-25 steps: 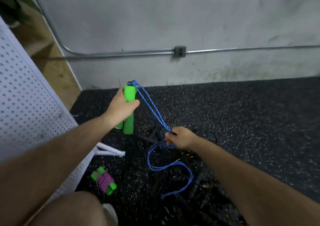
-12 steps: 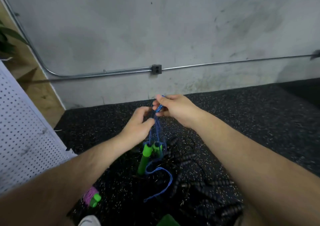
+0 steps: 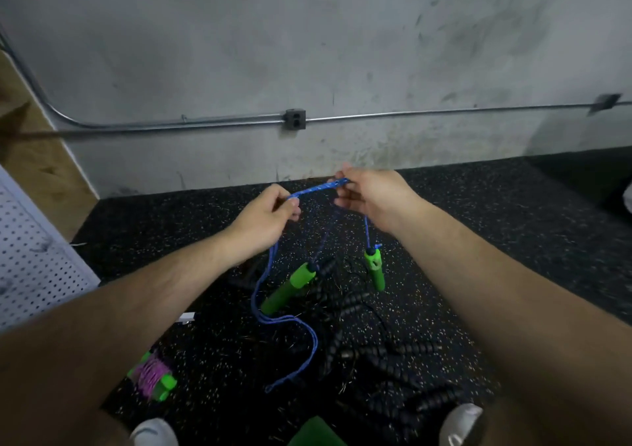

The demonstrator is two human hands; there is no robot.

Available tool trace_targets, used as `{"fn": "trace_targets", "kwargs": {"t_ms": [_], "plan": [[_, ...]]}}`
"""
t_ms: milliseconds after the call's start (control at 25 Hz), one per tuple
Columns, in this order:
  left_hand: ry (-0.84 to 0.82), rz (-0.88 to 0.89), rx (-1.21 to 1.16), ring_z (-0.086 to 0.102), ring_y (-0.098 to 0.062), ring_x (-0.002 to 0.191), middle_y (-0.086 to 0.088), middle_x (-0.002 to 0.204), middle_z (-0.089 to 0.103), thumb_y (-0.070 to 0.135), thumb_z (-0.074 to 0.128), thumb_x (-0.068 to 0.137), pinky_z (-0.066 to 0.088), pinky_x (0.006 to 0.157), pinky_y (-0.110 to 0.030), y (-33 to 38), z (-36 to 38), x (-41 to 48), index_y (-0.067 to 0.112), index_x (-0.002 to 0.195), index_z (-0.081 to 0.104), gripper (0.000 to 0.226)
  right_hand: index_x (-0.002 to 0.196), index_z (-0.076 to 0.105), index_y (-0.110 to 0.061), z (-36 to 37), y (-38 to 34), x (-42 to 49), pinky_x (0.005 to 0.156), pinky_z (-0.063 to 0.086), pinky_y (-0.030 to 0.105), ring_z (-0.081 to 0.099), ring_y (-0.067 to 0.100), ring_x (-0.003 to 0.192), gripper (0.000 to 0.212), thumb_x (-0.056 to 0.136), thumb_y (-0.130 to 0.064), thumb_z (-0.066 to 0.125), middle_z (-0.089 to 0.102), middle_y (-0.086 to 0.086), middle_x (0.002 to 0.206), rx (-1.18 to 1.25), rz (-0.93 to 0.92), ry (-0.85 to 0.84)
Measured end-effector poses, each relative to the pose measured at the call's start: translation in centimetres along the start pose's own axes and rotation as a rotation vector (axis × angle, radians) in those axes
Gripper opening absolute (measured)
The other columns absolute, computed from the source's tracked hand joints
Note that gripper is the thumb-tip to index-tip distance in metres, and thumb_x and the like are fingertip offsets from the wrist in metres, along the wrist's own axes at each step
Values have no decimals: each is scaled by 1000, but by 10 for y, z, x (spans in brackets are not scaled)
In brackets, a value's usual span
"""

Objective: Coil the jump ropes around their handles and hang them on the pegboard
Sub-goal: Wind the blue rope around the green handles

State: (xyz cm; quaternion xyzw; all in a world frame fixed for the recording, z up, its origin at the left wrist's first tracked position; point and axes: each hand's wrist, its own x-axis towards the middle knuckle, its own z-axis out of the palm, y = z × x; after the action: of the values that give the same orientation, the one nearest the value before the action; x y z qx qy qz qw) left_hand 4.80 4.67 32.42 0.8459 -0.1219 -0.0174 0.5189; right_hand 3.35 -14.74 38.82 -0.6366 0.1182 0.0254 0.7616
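While L hand [image 3: 270, 216] & R hand [image 3: 372, 196] each pinch the blue rope [image 3: 318, 188], a short span taut btwn them above the floor mat [image 3: 513, 223], its green handles [image 3: 289, 288] hang below over black ropes [image 3: 376, 353]; pegboard [image 3: 30, 257] stands at far left, a pink-wound rope [image 3: 152, 375] near it.

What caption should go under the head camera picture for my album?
Left hand and right hand pinch a blue jump rope taut between them, green handles hanging below.
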Motion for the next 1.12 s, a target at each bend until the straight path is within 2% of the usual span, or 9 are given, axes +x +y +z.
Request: {"fn": "trace_targets", "kwargs": {"t_ms": [120,240,360,600,760,840,960,1040,1120], "plan": [[-175,37,54,55,-21,59,7,63,58,33,49,106,51,70,-50,7,-10,2,20,91,59,23,86,61,-8,-5,-4,3,50,55,25,54,12,57,19,103,-16,55,68,7,75,-43,70,96],[-80,148,233,44,-2,55,5,66,51,32,50,105,41,58,-33,15,-17,1,24,86,62,24,91,65,-2,-12,5,1,55,55,30,53,14,54,16,99,-12,56,66,9,71,-442,161,78],[41,196,243,42,6,51,12,65,45,28,48,106,33,53,-15,30,-23,-1,20,88,59,23,107,65,5,-6,17,-2,57,58,32,58,13,54,18,97,-6,55,64,13,74,-526,203,1],[352,177,71,49,13,68,5,87,58,26,44,108,34,64,-5,44,-44,4,12,98,58,22,92,73,-8,20,20,-5,64,52,32,49,16,66,28,97,-19,48,60,3,75,-347,107,-336],[384,129,295,53,-11,92,-2,101,58,28,51,105,40,83,-18,19,-57,4,12,107,60,18,85,68,-12,18,19,-9,62,41,27,54,13,57,26,97,-35,64,54,-3,66,-1026,-276,-328],[425,225,497,49,-10,104,2,109,52,28,61,99,39,95,-27,10,-55,-5,16,110,60,16,91,72,-10,19,20,-6,61,41,22,50,6,61,26,97,-34,65,55,0,75,-1003,-361,-257],[166,241,311,56,7,78,14,91,63,23,68,93,43,75,-17,10,-35,-20,26,91,65,5,97,76,-14,24,18,-4,73,55,28,60,8,65,19,96,-31,67,70,6,82,-729,-301,-201],[-176,102,156,62,8,98,14,108,69,31,69,93,50,92,-24,1,-16,-28,30,109,64,16,95,76,-10,31,17,-3,71,54,25,60,11,60,19,95,-28,69,66,3,76,-572,-254,-221],[-295,68,167,65,-8,113,6,119,70,35,63,96,49,107,-38,-13,-3,-28,23,120,63,26,98,75,-4,37,16,-3,67,52,25,59,13,58,23,95,-26,69,60,2,71,-452,-252,-232]]}}
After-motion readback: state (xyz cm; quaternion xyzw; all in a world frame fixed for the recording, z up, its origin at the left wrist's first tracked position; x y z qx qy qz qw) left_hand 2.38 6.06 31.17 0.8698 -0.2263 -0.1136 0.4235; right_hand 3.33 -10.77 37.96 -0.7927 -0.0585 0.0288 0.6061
